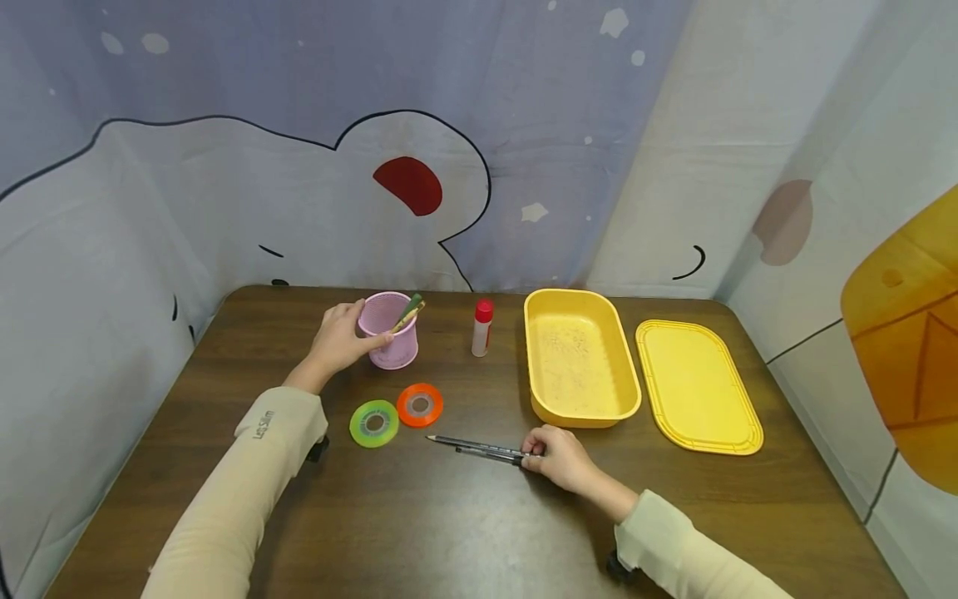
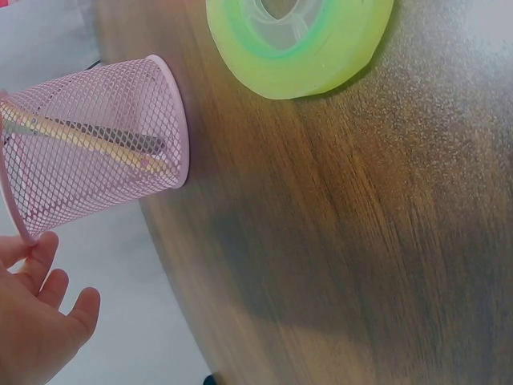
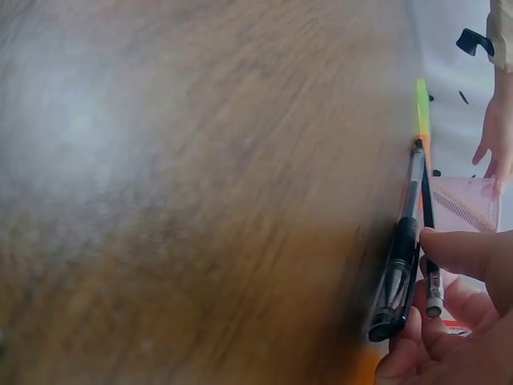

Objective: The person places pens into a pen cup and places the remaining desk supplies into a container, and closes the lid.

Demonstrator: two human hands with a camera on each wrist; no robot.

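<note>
A pink mesh pen cup [image 1: 394, 353] stands upright at the back left, holding a green stick-like item [image 1: 409, 309] and a patterned yellow pencil [image 1: 408, 317]. My left hand [image 1: 338, 339] grips its rim, thumb at the front and fingers at the far left side. Near the middle of the table, my right hand [image 1: 563, 459] pinches the eraser end of a dark pencil [image 1: 467, 443]. A black gel pen [image 3: 403, 245] lies alongside that pencil, against the fingers in the right wrist view; whether it is gripped too is unclear.
Green tape [image 1: 362, 424] and orange tape [image 1: 407, 415] lie in front of the cup. A red-capped glue stick [image 1: 481, 333] stands behind. Farther right are a yellow tub [image 1: 584, 358] and its flat yellow lid [image 1: 699, 387]. A patterned curtain [image 1: 524, 150] borders the table.
</note>
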